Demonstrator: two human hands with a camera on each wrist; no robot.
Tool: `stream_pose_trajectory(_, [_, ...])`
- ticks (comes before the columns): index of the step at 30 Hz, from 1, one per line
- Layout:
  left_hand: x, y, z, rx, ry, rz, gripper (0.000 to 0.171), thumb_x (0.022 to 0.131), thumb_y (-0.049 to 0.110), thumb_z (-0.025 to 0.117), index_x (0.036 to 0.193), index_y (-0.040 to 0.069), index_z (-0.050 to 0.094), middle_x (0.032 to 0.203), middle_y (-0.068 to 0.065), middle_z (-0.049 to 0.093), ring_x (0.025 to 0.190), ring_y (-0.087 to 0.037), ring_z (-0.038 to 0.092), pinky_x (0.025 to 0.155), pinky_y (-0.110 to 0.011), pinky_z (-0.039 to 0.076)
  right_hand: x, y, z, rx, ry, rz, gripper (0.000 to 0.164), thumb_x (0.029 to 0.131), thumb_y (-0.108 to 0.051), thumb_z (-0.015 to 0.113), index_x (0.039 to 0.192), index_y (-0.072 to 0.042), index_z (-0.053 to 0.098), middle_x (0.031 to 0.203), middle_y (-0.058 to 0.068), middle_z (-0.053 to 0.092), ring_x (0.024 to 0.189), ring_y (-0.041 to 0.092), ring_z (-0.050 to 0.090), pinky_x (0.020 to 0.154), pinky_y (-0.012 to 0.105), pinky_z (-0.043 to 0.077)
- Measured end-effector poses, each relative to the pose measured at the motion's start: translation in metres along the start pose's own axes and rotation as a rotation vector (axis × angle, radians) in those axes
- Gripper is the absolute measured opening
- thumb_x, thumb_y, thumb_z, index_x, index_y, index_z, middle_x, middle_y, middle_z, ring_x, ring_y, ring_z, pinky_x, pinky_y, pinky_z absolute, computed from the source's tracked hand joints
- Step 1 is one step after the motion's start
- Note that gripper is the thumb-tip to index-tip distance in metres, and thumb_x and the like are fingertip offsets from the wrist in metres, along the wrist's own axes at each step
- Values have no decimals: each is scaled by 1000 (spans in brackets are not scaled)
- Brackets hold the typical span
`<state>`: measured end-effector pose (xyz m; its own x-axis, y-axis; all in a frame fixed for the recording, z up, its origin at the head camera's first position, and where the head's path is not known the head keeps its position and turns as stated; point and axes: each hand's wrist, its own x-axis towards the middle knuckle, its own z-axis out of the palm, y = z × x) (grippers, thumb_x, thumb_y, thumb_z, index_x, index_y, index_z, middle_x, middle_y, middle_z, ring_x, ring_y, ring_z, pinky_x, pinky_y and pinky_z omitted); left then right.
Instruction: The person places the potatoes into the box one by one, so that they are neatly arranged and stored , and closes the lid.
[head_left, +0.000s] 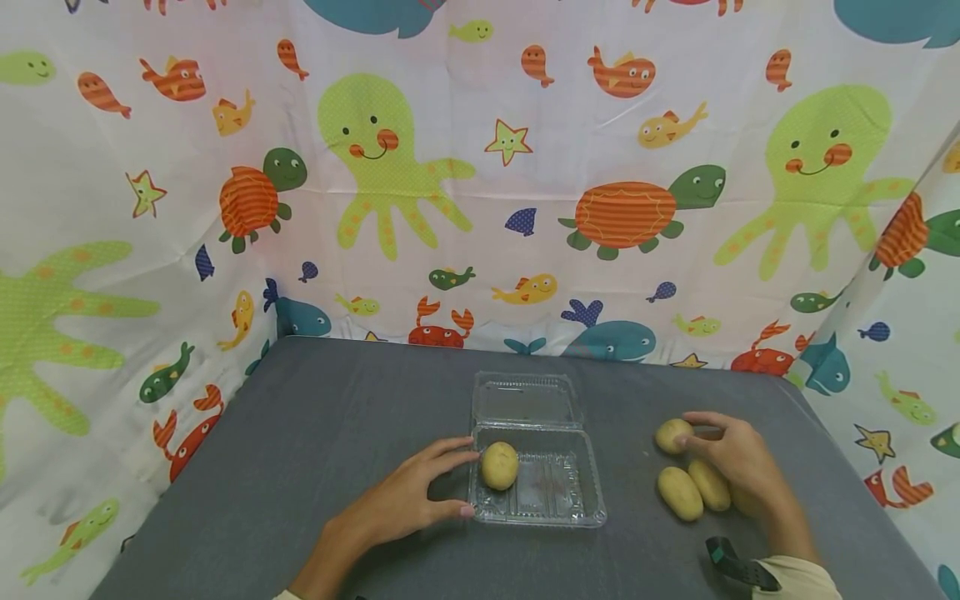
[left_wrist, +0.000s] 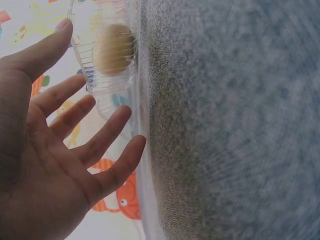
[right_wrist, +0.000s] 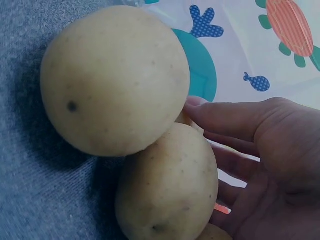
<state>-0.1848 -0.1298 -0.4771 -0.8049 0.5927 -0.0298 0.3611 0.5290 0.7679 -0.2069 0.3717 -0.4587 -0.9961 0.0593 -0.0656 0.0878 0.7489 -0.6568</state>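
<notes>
A clear plastic clamshell container (head_left: 555, 492) lies with its lid folded back, and one potato (head_left: 499, 466) sits at the left inside it. My left hand (head_left: 408, 492) is beside the container's left wall, fingers spread and nearly straight, fingertips at its edge. On the right, my right hand (head_left: 731, 454) has thumb and fingers around the rearmost potato (head_left: 669, 436) of a small group. That potato is mostly hidden behind others in the right wrist view. Two potatoes, one nearer the container (head_left: 680, 493) and one beside it (head_left: 709, 485), lie in front; another is partly covered by the hand.
A dark grey table (head_left: 360, 400) bears everything. Curtains (head_left: 480, 192) printed with sea animals hang behind it and along both sides. The container's open lid (head_left: 525, 400) extends toward the back. A black strap (head_left: 738, 568) is on the right wrist.
</notes>
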Motion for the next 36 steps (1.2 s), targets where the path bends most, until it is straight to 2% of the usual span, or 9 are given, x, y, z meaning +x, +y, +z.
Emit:
stream_pose_trajectory(5, [0,-1,1,-1,2,1,72,94,53,78,158,32,51,168,9,37,154,-29,39,117,-67,38,0,-1,-2,-54,-5,-19,59,100,-42,75,142,-3,66,135,32,66,120,48,66,88,51,56])
stream_pose_trajectory(7, [0,-1,1,-1,3,2,72,94,54,77,158,32,51,168,10,37,154,-29,39,116,-67,38,1,-2,-2,-51,-13,-2,62,98,-44,76,144,-3,65,137,32,65,123,49,64,91,55,55])
stream_pose_trajectory(13, [-1,0,1,2,9,6,72,94,53,78,158,32,51,168,10,37,154,-29,39,117,-66,38,4,-4,-1,-13,-57,67,77,92,-48,82,149,-2,58,139,34,61,123,47,62,87,50,57])
stream_pose_trajectory(17, [-1,0,0,8,10,7,73,94,55,78,157,32,52,168,10,38,154,-27,39,118,-65,38,5,-3,1,-47,-49,46,78,91,-46,84,149,-1,58,136,34,63,121,48,64,85,51,58])
stream_pose_trajectory(25, [-1,0,1,15,11,10,74,93,56,77,157,31,52,167,10,38,154,-28,39,118,-65,38,6,-5,4,-88,-36,16,79,90,-43,85,149,1,56,142,35,59,125,51,60,91,58,55])
stream_pose_trajectory(36, [-1,0,0,7,11,14,73,94,55,78,158,31,52,168,9,38,154,-28,39,117,-65,38,6,-6,5,-102,-21,9,76,91,-40,86,147,2,57,137,35,62,122,51,62,88,57,54])
